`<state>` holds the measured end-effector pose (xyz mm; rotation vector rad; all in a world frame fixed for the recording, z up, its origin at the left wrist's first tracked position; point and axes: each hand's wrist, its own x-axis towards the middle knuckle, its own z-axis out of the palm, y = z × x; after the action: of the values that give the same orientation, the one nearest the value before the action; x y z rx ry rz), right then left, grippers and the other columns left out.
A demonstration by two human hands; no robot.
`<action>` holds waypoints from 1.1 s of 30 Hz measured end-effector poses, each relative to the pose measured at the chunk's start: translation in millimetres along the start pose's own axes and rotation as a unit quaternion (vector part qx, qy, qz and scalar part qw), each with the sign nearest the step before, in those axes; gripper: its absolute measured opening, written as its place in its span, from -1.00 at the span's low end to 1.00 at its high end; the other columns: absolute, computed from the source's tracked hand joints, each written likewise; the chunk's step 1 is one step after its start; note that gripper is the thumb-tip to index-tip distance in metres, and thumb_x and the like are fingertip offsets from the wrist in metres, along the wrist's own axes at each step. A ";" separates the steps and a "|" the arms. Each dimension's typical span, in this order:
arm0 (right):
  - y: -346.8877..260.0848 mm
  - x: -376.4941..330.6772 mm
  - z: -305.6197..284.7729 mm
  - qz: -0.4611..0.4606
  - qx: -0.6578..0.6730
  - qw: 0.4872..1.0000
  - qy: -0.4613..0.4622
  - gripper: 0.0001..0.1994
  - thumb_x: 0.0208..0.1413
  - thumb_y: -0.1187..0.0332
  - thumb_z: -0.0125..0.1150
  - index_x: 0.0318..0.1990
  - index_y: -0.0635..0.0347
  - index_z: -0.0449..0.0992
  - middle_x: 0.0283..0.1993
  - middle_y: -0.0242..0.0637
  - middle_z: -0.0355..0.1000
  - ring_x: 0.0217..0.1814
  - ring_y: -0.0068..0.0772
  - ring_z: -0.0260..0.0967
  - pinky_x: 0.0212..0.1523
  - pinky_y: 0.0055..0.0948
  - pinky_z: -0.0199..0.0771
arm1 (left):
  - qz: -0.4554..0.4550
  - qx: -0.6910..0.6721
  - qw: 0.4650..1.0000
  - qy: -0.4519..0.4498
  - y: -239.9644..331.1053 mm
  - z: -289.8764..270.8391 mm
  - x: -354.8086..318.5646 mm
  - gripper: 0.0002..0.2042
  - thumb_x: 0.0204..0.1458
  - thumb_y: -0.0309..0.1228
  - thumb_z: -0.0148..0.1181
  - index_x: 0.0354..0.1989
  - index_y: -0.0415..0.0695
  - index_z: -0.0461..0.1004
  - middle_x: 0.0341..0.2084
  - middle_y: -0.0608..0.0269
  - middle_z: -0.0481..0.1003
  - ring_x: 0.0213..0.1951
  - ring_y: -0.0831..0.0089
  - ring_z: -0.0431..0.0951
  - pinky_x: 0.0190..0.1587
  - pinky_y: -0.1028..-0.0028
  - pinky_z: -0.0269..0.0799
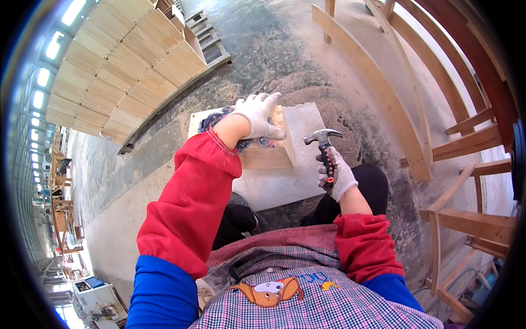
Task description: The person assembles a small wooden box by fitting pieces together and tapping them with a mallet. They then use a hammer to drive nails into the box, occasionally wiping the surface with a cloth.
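Note:
My right hand [338, 174], in a pale glove, is closed round the black and red grip of a claw hammer [327, 154]. The hammer's metal head points up, to the right of a light wooden box [267, 158]. Over the top of that box lies my left hand [256, 113] in a white glove, its fingers spread and the thumb apart. Dark patterned cloth [211, 119] shows beside and beneath this hand. Part of the box top is hidden by the hand and cloth. Under the box is a pale grey board [307, 186] on the floor.
Wooden boxes [129, 71] are stacked on a pallet [211, 41] at the far left. Long timber rails and frames [378, 88] stand along the right side. My knees are close to the board's near edge. A white machine [98, 299] stands at the lower left.

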<state>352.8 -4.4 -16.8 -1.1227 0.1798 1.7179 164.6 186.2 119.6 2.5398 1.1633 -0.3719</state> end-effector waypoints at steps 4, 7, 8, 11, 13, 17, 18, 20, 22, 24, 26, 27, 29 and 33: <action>1.7 3.1 -3.0 0.008 -0.005 1.000 -0.014 -0.68 0.18 -0.08 0.26 -0.17 -0.11 0.46 -0.42 -0.51 0.37 -0.63 -0.47 0.26 -0.65 -0.35 0.30 | -0.014 -0.182 0.983 -0.009 -23.5 8.3 23.5 -0.32 -0.10 -0.14 0.44 0.23 -0.09 0.43 0.01 0.06 0.55 0.00 0.24 0.55 0.08 0.36 0.44; 2.9 5.4 -2.9 -0.005 0.015 0.999 -0.029 -0.68 0.17 -0.09 0.27 -0.16 -0.12 0.46 -0.38 -0.51 0.38 -0.60 -0.47 0.26 -0.65 -0.36 0.28 | -0.063 -0.295 0.953 -0.022 -27.7 10.6 34.0 -0.57 0.05 -0.27 0.40 0.09 -0.12 0.56 -0.13 0.21 0.62 -0.14 0.46 0.57 -0.03 0.45 0.49; 2.9 6.1 -3.5 -0.002 0.015 0.999 -0.029 -0.69 0.17 -0.08 0.27 -0.16 -0.13 0.46 -0.36 -0.52 0.39 -0.59 -0.47 0.26 -0.65 -0.35 0.28 | -0.061 -0.332 0.941 -0.027 -32.5 15.5 37.9 -0.59 0.07 -0.25 0.38 0.08 -0.12 0.56 -0.14 0.21 0.62 -0.15 0.45 0.57 -0.03 0.44 0.49; 1.0 3.9 -0.1 -0.006 -0.011 1.000 -0.001 -0.65 0.17 -0.14 0.22 -0.16 -0.12 0.48 -0.40 -0.53 0.36 -0.61 -0.48 0.23 -0.65 -0.37 0.26 | -0.071 -0.354 0.932 -0.014 -34.3 19.1 42.4 -0.65 0.15 -0.21 0.28 0.04 -0.11 0.58 -0.15 0.19 0.62 -0.15 0.43 0.59 -0.04 0.40 0.50; 2.4 0.2 10.7 -0.023 -0.065 0.996 0.051 -0.55 0.17 -0.26 0.12 -0.18 -0.08 0.51 -0.56 -0.52 0.30 -0.71 -0.51 0.15 -0.65 -0.42 0.23 | -0.106 -0.248 0.962 0.033 -22.8 15.0 37.4 -0.70 0.22 -0.20 0.17 0.01 -0.08 0.60 -0.14 0.19 0.63 -0.13 0.39 0.61 -0.02 0.38 0.50; 3.1 9.7 0.5 0.002 -0.066 0.997 0.044 -0.53 0.16 -0.28 0.11 -0.25 -0.07 0.53 -0.60 -0.52 0.26 -0.73 -0.50 0.12 -0.68 -0.42 0.15 | 0.003 -0.037 0.974 0.224 -35.1 45.1 36.2 -0.73 0.19 -0.17 0.10 -0.12 -0.02 0.62 -0.14 0.21 0.59 -0.08 0.20 0.58 0.00 0.26 0.48; 1.4 15.7 -9.6 0.008 -0.047 0.999 0.023 -0.59 0.12 -0.21 0.22 -0.25 -0.07 0.48 -0.60 -0.49 0.23 -0.71 -0.43 0.14 -0.65 -0.34 0.25 | 0.060 0.021 0.954 0.294 -36.1 51.3 33.6 -0.75 0.15 -0.17 0.12 -0.15 0.00 0.62 -0.13 0.21 0.58 -0.07 0.15 0.56 0.00 0.23 0.46; 2.0 15.5 -9.8 0.006 -0.054 0.998 0.038 -0.60 0.13 -0.20 0.20 -0.25 -0.08 0.49 -0.60 -0.50 0.22 -0.71 -0.44 0.12 -0.66 -0.35 0.23 | 0.136 -0.031 0.923 0.358 -29.1 44.6 1.1 -0.72 0.10 -0.17 0.18 -0.09 -0.02 0.57 -0.07 0.13 0.53 -0.02 0.12 0.53 0.04 0.21 0.45; 4.0 19.7 -12.2 -0.009 -0.063 0.998 0.025 -0.63 0.16 -0.18 0.18 -0.23 -0.11 0.49 -0.56 -0.50 0.25 -0.70 -0.45 0.13 -0.65 -0.36 0.23 | 0.170 0.036 0.905 0.387 -39.0 44.5 -37.3 -0.67 0.10 -0.18 0.18 -0.02 -0.06 0.54 0.01 0.05 0.50 0.04 0.07 0.51 0.09 0.19 0.43; 2.7 19.7 -13.9 0.021 -0.073 0.997 0.020 -0.66 0.19 -0.16 0.16 -0.18 -0.16 0.49 -0.48 -0.53 0.31 -0.68 -0.49 0.16 -0.66 -0.38 0.24 | 0.093 0.065 0.922 0.371 -70.7 53.5 -65.1 -0.66 0.10 -0.19 0.17 0.00 -0.07 0.54 0.07 0.00 0.47 0.07 0.02 0.49 0.12 0.18 0.42; 5.8 16.5 -7.1 -0.013 -0.071 0.997 0.029 -0.65 0.18 -0.18 0.17 -0.20 -0.15 0.49 -0.51 -0.52 0.30 -0.69 -0.50 0.15 -0.66 -0.40 0.24 | 0.005 0.093 0.921 0.377 -116.1 58.4 -84.2 -0.71 0.15 -0.23 0.11 -0.04 -0.07 0.54 -0.04 0.04 0.51 -0.01 0.06 0.53 0.05 0.19 0.47; 7.2 17.6 -7.1 -0.003 -0.073 0.997 0.027 -0.65 0.18 -0.18 0.17 -0.20 -0.15 0.49 -0.51 -0.52 0.30 -0.69 -0.50 0.14 -0.66 -0.41 0.24 | -0.071 0.075 0.924 0.367 -131.9 60.2 -96.1 -0.77 0.17 -0.25 0.07 -0.10 -0.05 0.54 -0.11 0.07 0.51 -0.09 0.05 0.55 -0.01 0.19 0.49; 8.5 21.5 -7.2 0.017 -0.082 0.996 0.020 -0.64 0.17 -0.18 0.18 -0.21 -0.15 0.49 -0.53 -0.52 0.29 -0.71 -0.50 0.13 -0.66 -0.41 0.23 | -0.213 -0.035 0.896 0.387 -167.2 71.7 -113.3 -0.77 0.19 -0.22 0.06 -0.11 -0.04 0.54 -0.11 0.03 0.52 -0.14 -0.02 0.57 -0.06 0.14 0.49; 14.9 13.3 9.0 0.004 -0.104 0.994 0.036 -0.61 0.15 -0.20 0.18 -0.21 -0.11 0.50 -0.60 -0.51 0.23 -0.72 -0.48 0.11 -0.68 -0.42 0.21 | -0.249 -0.170 0.901 0.312 -220.3 75.5 -138.3 -0.51 0.14 -0.17 0.20 0.23 -0.04 0.40 -0.15 0.03 0.57 -0.18 0.08 0.60 -0.11 0.23 0.47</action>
<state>335.1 2.9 -27.4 -1.3387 0.0502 1.7348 -99.6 197.8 61.0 2.0637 1.9137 0.5475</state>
